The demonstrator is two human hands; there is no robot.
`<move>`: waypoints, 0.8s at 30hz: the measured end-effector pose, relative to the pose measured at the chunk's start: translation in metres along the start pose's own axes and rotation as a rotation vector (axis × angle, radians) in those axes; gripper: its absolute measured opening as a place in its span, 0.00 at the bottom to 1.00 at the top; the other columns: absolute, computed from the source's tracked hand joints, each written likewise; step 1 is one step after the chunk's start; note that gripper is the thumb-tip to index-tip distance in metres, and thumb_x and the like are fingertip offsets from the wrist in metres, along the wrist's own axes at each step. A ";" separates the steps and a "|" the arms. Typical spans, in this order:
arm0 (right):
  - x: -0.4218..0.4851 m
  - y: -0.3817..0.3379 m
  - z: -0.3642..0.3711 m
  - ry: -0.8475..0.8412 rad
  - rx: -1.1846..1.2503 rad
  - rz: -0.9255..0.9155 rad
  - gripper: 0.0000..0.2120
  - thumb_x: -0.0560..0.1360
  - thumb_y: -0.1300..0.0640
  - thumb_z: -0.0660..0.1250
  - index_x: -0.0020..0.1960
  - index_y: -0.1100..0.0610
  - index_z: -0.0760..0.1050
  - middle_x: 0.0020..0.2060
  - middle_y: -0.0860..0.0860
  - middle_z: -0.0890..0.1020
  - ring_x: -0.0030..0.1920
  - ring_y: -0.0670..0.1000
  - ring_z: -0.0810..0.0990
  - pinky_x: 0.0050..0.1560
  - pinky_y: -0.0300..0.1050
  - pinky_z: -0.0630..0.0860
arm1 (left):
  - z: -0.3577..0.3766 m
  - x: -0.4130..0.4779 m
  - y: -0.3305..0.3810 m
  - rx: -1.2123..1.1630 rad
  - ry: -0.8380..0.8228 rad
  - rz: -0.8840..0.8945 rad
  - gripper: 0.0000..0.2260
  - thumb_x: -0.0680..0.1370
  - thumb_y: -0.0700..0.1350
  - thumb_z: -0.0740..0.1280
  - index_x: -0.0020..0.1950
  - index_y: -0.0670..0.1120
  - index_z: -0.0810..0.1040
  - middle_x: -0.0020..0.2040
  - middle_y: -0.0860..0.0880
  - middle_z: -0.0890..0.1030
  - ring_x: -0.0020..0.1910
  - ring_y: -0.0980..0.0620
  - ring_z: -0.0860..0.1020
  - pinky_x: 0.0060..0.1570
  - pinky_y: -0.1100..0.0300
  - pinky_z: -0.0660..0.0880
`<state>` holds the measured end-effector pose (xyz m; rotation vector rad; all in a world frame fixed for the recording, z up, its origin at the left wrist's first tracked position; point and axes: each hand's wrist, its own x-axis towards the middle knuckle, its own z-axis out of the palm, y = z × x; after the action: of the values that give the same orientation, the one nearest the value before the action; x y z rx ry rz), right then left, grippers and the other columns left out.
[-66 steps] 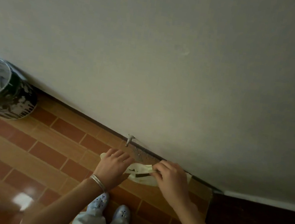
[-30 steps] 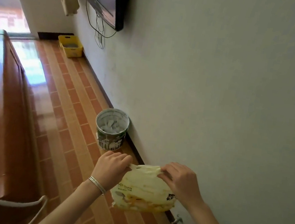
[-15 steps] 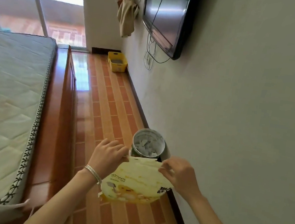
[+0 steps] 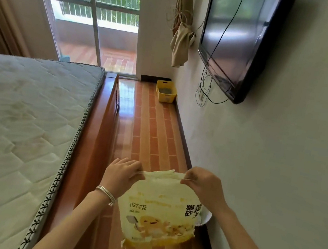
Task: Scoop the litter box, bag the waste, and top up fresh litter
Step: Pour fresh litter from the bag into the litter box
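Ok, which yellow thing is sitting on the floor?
The far-off yellow box, standing on the tiles. The litter bag hangs in the air, pinched by the left hand and the right hand.

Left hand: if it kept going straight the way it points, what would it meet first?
The left hand pinches the top edge of the litter bag, pointing up and rightward. Pushed on, it would crumple that edge first, then probably meet the right hand at the other corner; depth is unclear.
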<state>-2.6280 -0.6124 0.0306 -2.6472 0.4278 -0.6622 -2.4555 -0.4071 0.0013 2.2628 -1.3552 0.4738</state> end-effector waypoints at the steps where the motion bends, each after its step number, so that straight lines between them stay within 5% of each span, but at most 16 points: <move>1: 0.019 0.007 0.000 -0.001 0.003 -0.004 0.10 0.65 0.49 0.75 0.37 0.52 0.77 0.31 0.42 0.79 0.31 0.40 0.74 0.34 0.23 0.66 | 0.003 0.018 -0.005 0.010 0.007 -0.005 0.13 0.71 0.60 0.61 0.35 0.52 0.74 0.33 0.59 0.79 0.32 0.56 0.77 0.31 0.63 0.67; 4: 0.073 0.028 0.002 -0.010 -0.001 -0.025 0.10 0.65 0.48 0.75 0.37 0.52 0.77 0.31 0.43 0.79 0.31 0.41 0.74 0.33 0.24 0.64 | 0.017 0.065 -0.021 0.019 -0.001 -0.040 0.12 0.67 0.54 0.75 0.35 0.51 0.74 0.33 0.58 0.79 0.32 0.54 0.78 0.32 0.62 0.65; 7: 0.117 0.042 0.013 -0.029 -0.014 -0.068 0.11 0.65 0.49 0.76 0.36 0.52 0.77 0.31 0.43 0.79 0.31 0.41 0.74 0.33 0.23 0.62 | 0.033 0.092 -0.040 0.032 -0.002 -0.081 0.13 0.65 0.51 0.78 0.35 0.50 0.74 0.33 0.57 0.79 0.32 0.53 0.77 0.32 0.62 0.63; 13: 0.186 0.056 0.050 -0.111 -0.006 -0.141 0.11 0.64 0.50 0.77 0.35 0.52 0.76 0.31 0.43 0.79 0.32 0.43 0.76 0.33 0.29 0.67 | 0.063 0.120 -0.090 0.026 0.044 -0.147 0.14 0.70 0.59 0.62 0.35 0.50 0.74 0.32 0.57 0.79 0.32 0.53 0.77 0.30 0.63 0.65; 24: 0.343 0.062 0.125 -0.124 0.013 -0.053 0.10 0.65 0.50 0.76 0.37 0.52 0.77 0.33 0.43 0.80 0.33 0.39 0.74 0.34 0.25 0.64 | 0.106 0.247 -0.226 0.011 0.076 -0.071 0.15 0.71 0.59 0.59 0.35 0.50 0.73 0.31 0.57 0.77 0.31 0.54 0.76 0.31 0.64 0.63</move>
<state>-2.2886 -0.7605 0.0344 -2.6770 0.3183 -0.5113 -2.1366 -0.5528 -0.0087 2.2695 -1.2335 0.5394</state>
